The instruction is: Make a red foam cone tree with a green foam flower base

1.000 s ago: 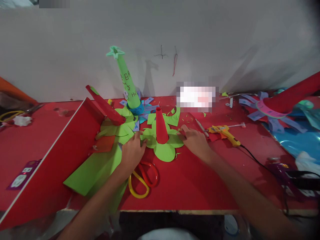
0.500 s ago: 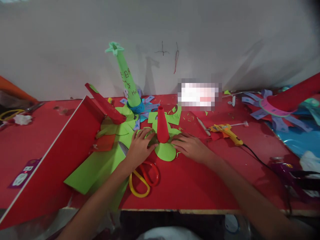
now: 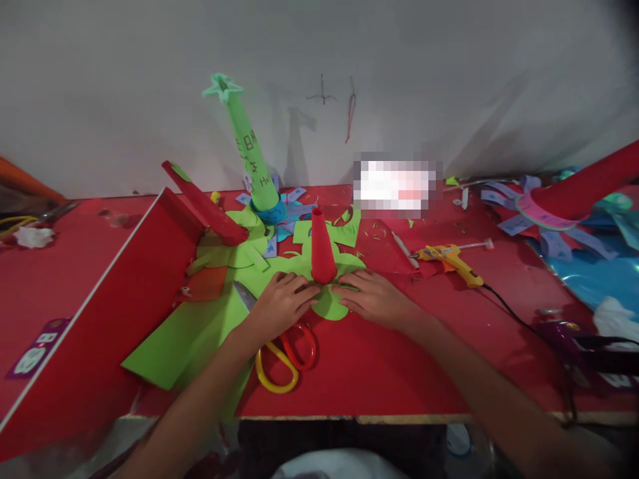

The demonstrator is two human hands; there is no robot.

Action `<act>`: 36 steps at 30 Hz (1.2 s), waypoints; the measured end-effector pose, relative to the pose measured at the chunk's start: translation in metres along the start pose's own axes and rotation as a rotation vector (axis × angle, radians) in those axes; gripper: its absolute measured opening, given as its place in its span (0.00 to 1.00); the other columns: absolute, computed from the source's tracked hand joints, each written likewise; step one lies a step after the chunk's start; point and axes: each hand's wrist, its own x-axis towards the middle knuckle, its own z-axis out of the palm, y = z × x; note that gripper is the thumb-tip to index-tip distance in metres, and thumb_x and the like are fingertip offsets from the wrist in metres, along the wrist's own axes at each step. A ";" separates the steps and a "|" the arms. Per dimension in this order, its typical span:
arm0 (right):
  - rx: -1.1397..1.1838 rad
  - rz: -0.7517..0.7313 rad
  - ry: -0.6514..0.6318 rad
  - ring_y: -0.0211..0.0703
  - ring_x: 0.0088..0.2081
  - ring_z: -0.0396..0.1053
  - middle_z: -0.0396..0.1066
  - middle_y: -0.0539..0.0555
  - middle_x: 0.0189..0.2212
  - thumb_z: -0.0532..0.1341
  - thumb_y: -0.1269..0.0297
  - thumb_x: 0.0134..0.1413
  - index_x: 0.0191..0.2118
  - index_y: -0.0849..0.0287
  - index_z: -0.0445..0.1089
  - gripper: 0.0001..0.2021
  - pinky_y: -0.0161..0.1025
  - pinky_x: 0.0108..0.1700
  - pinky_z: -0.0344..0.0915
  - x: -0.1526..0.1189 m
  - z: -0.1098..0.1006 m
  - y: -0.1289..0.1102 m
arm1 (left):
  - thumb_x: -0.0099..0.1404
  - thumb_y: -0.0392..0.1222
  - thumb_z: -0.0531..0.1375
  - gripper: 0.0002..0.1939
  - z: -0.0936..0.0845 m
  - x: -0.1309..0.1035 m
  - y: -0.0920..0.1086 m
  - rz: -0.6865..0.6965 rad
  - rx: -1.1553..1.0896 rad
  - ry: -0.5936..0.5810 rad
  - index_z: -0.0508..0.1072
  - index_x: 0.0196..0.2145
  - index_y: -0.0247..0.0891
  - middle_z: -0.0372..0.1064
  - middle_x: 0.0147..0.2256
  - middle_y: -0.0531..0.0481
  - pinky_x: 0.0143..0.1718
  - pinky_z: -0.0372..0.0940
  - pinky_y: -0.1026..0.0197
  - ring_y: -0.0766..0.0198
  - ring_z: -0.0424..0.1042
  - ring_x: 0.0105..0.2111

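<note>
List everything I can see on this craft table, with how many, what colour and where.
red cone: 1, red, upright on the flower cutout, centre
flower cutout: 1, green, flat under the cone
tall cone: 1, green with a star on top, by the wall
scissors: 1 pair, red and yellow handles, near edge under the left wrist
glue gun: 1, yellow, right of centre, black cord trailing right
green sheet: 1, green, left of the scissors
red board: 1, red, slanting at left
table: 1, red top
left hand: pressing the cutout left of the cone
right hand: pressing the cutout right of the cone
</note>
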 end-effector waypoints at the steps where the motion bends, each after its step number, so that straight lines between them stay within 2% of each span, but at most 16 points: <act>1: 0.002 0.004 -0.009 0.51 0.47 0.73 0.79 0.60 0.47 0.54 0.59 0.76 0.57 0.56 0.78 0.17 0.47 0.49 0.70 0.000 0.001 0.000 | 0.78 0.44 0.56 0.14 0.000 0.000 0.000 0.003 0.002 -0.008 0.78 0.53 0.42 0.76 0.43 0.46 0.49 0.61 0.50 0.56 0.71 0.42; 12: 0.064 0.083 -0.022 0.50 0.45 0.73 0.79 0.58 0.44 0.53 0.59 0.77 0.56 0.53 0.77 0.17 0.46 0.47 0.70 -0.001 0.000 0.004 | 0.78 0.43 0.56 0.14 0.001 0.001 0.000 0.018 -0.012 -0.001 0.78 0.53 0.42 0.76 0.42 0.46 0.48 0.61 0.50 0.56 0.72 0.42; 15: 0.050 0.083 -0.015 0.50 0.45 0.73 0.79 0.57 0.44 0.51 0.59 0.77 0.55 0.54 0.78 0.18 0.46 0.46 0.69 -0.001 0.003 0.004 | 0.78 0.43 0.56 0.13 0.002 0.000 -0.001 0.008 0.012 0.036 0.78 0.53 0.41 0.78 0.42 0.46 0.47 0.61 0.50 0.57 0.72 0.42; 18: 0.039 0.101 0.024 0.49 0.43 0.73 0.79 0.57 0.41 0.51 0.60 0.77 0.51 0.54 0.80 0.18 0.45 0.47 0.68 -0.003 0.004 0.006 | 0.77 0.42 0.57 0.12 0.004 -0.001 -0.003 -0.060 0.018 0.096 0.79 0.51 0.42 0.79 0.41 0.48 0.46 0.61 0.51 0.56 0.73 0.42; 21: -0.001 0.232 0.103 0.51 0.43 0.72 0.79 0.57 0.39 0.52 0.64 0.75 0.43 0.54 0.80 0.18 0.47 0.50 0.65 -0.007 -0.002 0.017 | 0.77 0.39 0.56 0.11 0.005 -0.003 -0.005 -0.139 -0.009 0.141 0.80 0.44 0.41 0.78 0.37 0.48 0.44 0.62 0.52 0.57 0.73 0.39; 25: -0.150 0.577 0.211 0.56 0.44 0.68 0.76 0.61 0.40 0.54 0.65 0.72 0.42 0.57 0.78 0.14 0.49 0.49 0.62 -0.019 -0.016 0.044 | 0.78 0.39 0.54 0.14 0.002 -0.003 -0.006 -0.237 -0.052 0.216 0.79 0.39 0.39 0.76 0.34 0.47 0.43 0.63 0.54 0.58 0.72 0.36; 29: -0.391 0.762 0.143 0.59 0.47 0.64 0.74 0.65 0.45 0.55 0.64 0.71 0.44 0.61 0.78 0.13 0.51 0.47 0.59 -0.029 -0.024 0.064 | 0.78 0.39 0.54 0.14 0.001 -0.002 -0.005 -0.236 -0.062 0.271 0.78 0.38 0.38 0.76 0.34 0.47 0.42 0.63 0.55 0.59 0.72 0.35; 32: -0.475 0.804 0.061 0.59 0.48 0.63 0.73 0.66 0.45 0.56 0.62 0.71 0.44 0.62 0.77 0.14 0.51 0.47 0.56 -0.030 -0.024 0.068 | 0.78 0.39 0.54 0.13 0.001 -0.002 -0.006 -0.227 -0.062 0.295 0.78 0.38 0.38 0.76 0.34 0.48 0.41 0.64 0.56 0.59 0.72 0.35; 36: -0.476 0.841 -0.014 0.59 0.49 0.62 0.74 0.65 0.43 0.58 0.60 0.71 0.44 0.64 0.77 0.14 0.51 0.49 0.53 -0.026 -0.024 0.064 | 0.77 0.37 0.55 0.12 0.000 -0.002 -0.006 -0.215 -0.056 0.323 0.77 0.37 0.38 0.76 0.33 0.49 0.40 0.64 0.56 0.59 0.72 0.34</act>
